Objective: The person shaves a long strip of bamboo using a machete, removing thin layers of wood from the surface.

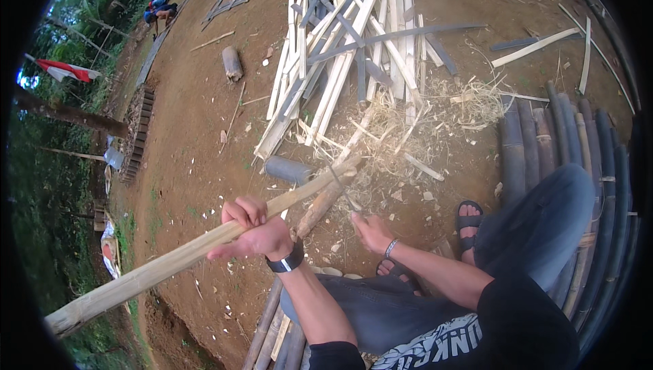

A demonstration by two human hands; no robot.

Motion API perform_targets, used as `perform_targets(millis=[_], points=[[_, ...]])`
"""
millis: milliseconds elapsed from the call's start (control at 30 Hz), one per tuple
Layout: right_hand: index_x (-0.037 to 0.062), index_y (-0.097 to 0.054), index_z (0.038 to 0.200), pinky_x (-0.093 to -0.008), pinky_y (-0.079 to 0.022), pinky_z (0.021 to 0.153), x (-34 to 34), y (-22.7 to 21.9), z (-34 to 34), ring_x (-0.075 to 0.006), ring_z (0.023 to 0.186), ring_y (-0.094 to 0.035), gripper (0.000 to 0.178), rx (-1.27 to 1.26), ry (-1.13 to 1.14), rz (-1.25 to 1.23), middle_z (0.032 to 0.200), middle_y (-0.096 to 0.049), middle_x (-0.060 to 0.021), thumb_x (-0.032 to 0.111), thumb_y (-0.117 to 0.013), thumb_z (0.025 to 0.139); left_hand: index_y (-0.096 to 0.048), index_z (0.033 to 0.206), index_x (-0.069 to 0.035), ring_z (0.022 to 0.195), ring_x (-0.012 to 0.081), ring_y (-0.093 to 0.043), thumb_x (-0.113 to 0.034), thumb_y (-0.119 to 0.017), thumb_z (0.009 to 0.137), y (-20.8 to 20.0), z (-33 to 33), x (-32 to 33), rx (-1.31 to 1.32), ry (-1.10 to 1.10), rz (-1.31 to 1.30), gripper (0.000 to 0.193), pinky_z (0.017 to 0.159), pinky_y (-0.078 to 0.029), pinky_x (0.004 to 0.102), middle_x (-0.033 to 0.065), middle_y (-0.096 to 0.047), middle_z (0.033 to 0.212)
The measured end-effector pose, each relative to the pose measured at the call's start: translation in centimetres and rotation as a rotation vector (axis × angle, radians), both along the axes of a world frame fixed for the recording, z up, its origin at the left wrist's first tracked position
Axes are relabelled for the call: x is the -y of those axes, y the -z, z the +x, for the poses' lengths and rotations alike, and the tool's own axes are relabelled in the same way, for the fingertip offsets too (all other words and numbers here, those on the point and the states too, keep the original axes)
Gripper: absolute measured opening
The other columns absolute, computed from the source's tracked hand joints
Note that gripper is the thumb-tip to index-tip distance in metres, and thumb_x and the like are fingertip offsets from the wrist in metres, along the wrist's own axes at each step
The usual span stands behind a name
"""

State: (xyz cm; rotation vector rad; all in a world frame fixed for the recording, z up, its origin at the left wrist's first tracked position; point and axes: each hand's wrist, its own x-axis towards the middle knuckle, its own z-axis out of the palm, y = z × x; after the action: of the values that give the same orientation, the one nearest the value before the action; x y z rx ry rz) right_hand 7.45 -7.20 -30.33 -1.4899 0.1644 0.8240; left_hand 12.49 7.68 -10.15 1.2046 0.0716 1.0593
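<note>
My left hand (255,232), palm turned up and wearing a black wrist band, is closed round a long pale split bamboo strip (160,268). The strip slants from the lower left up to the middle, its far end by a round bamboo pole (318,212) on the ground. In my right hand (373,232), a bracelet at its wrist, is the handle of a knife (339,183). The thin blade crosses the strip near its far end; its motion blurs the edge. Curly bamboo shavings (388,125) lie just beyond.
A large pile of split bamboo strips (354,43) lies ahead, with a short dark bamboo piece (287,170) near it. Dark bamboo poles (605,186) lie side by side at my right. A bamboo section (232,64) rests on the dirt. Another person (160,9) is far left.
</note>
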Motion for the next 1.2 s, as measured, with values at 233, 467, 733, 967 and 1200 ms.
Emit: perform_targets(millis=[233, 467, 733, 967, 1200], points=[[0.0086, -0.044, 0.051, -0.0371, -0.038, 0.042, 0.6, 1.8, 1.0, -0.0149, 0.039, -0.043, 0.068, 0.019, -0.024, 0.103, 0.043, -0.04, 0.0012, 0.065, -0.042, 0.09, -0.022, 0.056, -0.015, 0.041, 0.0093, -0.019, -0.088, -0.018, 0.075, -0.9, 1.3, 0.1, -0.001, -0.003, -0.016, 0.075, 0.041, -0.012, 0.025, -0.0021, -0.023, 0.045], [0.0133, -0.04, 0.047, -0.0294, -0.036, 0.037, 0.6, 2.2, 1.2, -0.0106, 0.038, -0.044, 0.069, 0.118, -0.041, -0.056, 0.043, -0.041, 0.001, 0.067, -0.037, 0.09, -0.021, 0.056, -0.015, 0.041, 0.0094, -0.019, -0.089, -0.019, 0.074, -0.9, 1.3, 0.1, -0.007, -0.022, -0.046, 0.076, 0.041, -0.012, 0.0245, -0.0022, -0.022, 0.045], [0.0036, -0.045, 0.049, -0.0399, -0.04, 0.042, -1.1, 4.1, -0.5, -0.0215, 0.036, -0.045, 0.077, 0.375, 0.003, -0.045, 0.042, -0.043, -0.0047, 0.07, -0.036, 0.088, -0.023, 0.056, -0.015, 0.041, 0.0093, -0.02, -0.089, -0.02, 0.074, -0.9, 1.4, -0.2, -0.007, -0.027, -0.045, 0.077, 0.041, -0.013, 0.0237, -0.0018, -0.023, 0.045], [0.0087, -0.048, 0.048, -0.0366, -0.039, 0.041, 1.5, 1.3, 1.4, -0.0151, 0.041, -0.049, 0.072, 0.251, -0.048, -0.04, 0.043, -0.044, -0.0023, 0.067, -0.04, 0.088, -0.023, 0.056, -0.014, 0.04, 0.0091, -0.021, -0.087, -0.021, 0.076, -0.5, 0.9, -1.6, 0.01, -0.067, -0.051, 0.076, 0.04, -0.014, 0.0239, -0.0016, -0.023, 0.045], [-0.0013, -0.052, 0.051, -0.0426, -0.044, 0.05, 2.7, 6.6, 5.3, -0.0231, 0.046, -0.055, 0.076, -0.034, 0.013, -0.339, 0.044, -0.05, -0.0088, 0.066, -0.049, 0.085, -0.023, 0.056, -0.015, 0.04, 0.0094, -0.021, -0.087, -0.022, 0.077, -0.5, 1.3, -0.6, 0.012, -0.025, -0.05, 0.075, 0.041, -0.015, 0.0238, -0.0014, -0.023, 0.044]])
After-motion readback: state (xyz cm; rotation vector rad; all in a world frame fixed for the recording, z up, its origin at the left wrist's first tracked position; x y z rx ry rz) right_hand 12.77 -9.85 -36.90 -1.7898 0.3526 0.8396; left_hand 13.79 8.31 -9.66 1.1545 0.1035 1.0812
